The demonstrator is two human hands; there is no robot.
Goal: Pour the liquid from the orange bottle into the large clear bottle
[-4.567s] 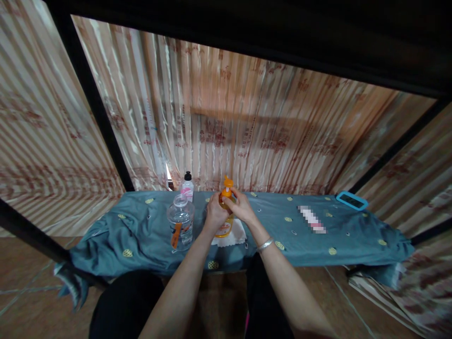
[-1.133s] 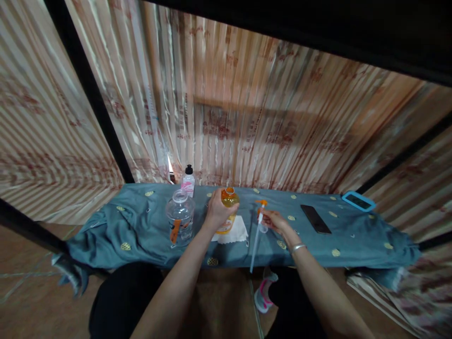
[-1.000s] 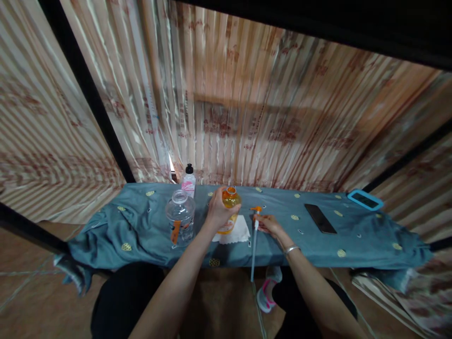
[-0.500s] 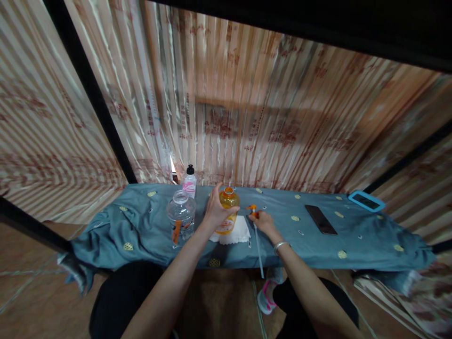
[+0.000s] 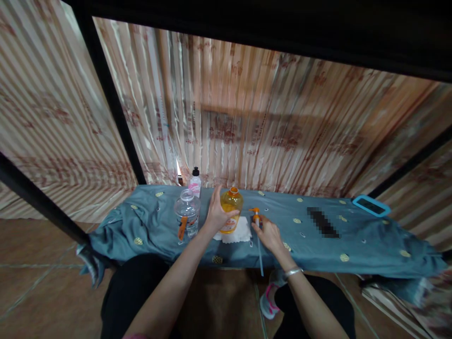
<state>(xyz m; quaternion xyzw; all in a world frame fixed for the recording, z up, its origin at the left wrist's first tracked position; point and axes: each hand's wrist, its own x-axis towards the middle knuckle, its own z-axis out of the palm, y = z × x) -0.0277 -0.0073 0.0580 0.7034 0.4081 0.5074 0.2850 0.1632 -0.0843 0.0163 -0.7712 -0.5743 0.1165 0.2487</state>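
My left hand (image 5: 216,214) grips the side of an uncapped bottle of yellow liquid (image 5: 231,208), which stands on a white tissue (image 5: 237,232) on the blue-cloth table (image 5: 151,226). My right hand (image 5: 269,234) rests on the cloth just right of the tissue, fingers on the orange pump head (image 5: 254,212). The pump's long clear tube (image 5: 260,254) lies along the cloth and sticks out past the front edge.
A clear plastic jar (image 5: 187,219) with an orange tag stands left of the bottle. A small white black-capped bottle (image 5: 195,181) is behind it. A dark phone (image 5: 322,222) and a blue-framed device (image 5: 370,205) lie at the right. Striped curtains surround the table.
The pump was on the bottle, then my right hand lifted it out and brought it down onto the cloth beside the tissue. My left hand has kept hold of the bottle.
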